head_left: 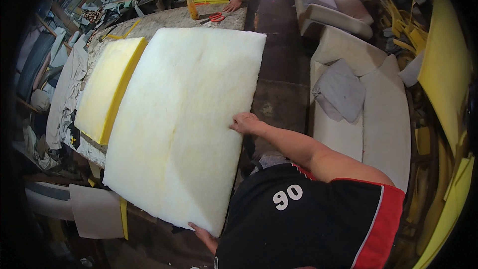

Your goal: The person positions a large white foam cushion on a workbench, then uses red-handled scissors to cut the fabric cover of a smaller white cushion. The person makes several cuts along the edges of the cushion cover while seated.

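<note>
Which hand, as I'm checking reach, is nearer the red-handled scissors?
Right: the right hand is at the right edge of the white padding, below the red-handled scissors in the picture; the left hand is farther off, by the padding's bottom corner.

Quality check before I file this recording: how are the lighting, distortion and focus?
Head view: white padding sheet bright, faint surface detail; floor much darker; corners black, yellow foam sheet looking curved near the right rim; right hand and left hand without obvious motion blur.
</note>
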### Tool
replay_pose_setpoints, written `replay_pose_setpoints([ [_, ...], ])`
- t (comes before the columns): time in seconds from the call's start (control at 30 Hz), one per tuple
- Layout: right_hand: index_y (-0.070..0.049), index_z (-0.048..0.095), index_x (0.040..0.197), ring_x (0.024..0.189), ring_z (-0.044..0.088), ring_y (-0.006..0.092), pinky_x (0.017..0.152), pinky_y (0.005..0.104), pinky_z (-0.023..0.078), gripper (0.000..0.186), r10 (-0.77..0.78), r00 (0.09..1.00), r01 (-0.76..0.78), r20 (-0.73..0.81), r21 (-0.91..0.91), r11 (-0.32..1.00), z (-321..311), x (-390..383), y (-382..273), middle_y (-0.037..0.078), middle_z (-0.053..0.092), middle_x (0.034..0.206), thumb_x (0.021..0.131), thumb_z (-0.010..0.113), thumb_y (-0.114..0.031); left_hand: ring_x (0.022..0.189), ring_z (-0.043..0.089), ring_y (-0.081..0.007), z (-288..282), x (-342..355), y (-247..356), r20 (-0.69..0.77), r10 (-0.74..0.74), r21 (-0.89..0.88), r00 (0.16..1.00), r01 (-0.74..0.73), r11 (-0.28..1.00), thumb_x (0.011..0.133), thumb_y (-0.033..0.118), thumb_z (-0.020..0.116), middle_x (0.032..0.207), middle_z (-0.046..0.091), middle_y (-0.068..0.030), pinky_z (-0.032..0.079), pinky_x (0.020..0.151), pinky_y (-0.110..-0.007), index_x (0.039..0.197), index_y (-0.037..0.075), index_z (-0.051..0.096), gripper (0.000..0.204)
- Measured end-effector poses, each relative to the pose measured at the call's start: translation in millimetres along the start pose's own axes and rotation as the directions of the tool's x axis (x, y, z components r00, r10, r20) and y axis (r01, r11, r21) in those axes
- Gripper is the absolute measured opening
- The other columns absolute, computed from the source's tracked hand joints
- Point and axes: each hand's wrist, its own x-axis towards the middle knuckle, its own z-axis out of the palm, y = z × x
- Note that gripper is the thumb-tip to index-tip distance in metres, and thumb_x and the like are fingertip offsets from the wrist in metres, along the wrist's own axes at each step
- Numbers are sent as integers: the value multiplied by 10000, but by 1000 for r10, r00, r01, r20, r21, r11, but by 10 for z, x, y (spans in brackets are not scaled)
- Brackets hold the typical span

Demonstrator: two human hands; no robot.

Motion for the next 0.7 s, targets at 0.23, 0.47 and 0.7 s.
replay_pose_setpoints([
  [0.23, -46, 670, 1007, 1044, 622, 361, 909, 442, 479, 452, -86, 991, 89, -103, 20, 996, 133, 39, 116, 188, 663, 1070, 844, 608, -464, 1079, 579, -383, 8, -121, 106, -4, -26, -144, 1000, 26, 989, 944, 680, 356, 1256, 568, -285, 442, 964, -440, 1244, -172, 516, 918],
  [0.47, -47, 667, 958, 1019, 627, 358, 878, 448, 486, 440, -96, 990, 96, -103, -7, 995, 139, 79, 157, 186, 670, 1025, 840, 620, -468, 1086, 578, -371, 23, -40, 35, 1, -43, -222, 999, 43, 974, 929, 684, 395, 1274, 557, -281, 460, 947, -451, 1264, -186, 489, 937],
  [0.7, -52, 664, 881, 953, 629, 357, 818, 449, 492, 410, -65, 993, 65, -100, 5, 998, 95, 41, 126, 179, 671, 938, 847, 644, -460, 1094, 579, -368, 47, -34, 19, -14, -48, -239, 999, 43, 970, 925, 688, 401, 1274, 559, -287, 458, 955, -434, 1264, -191, 490, 946],
])
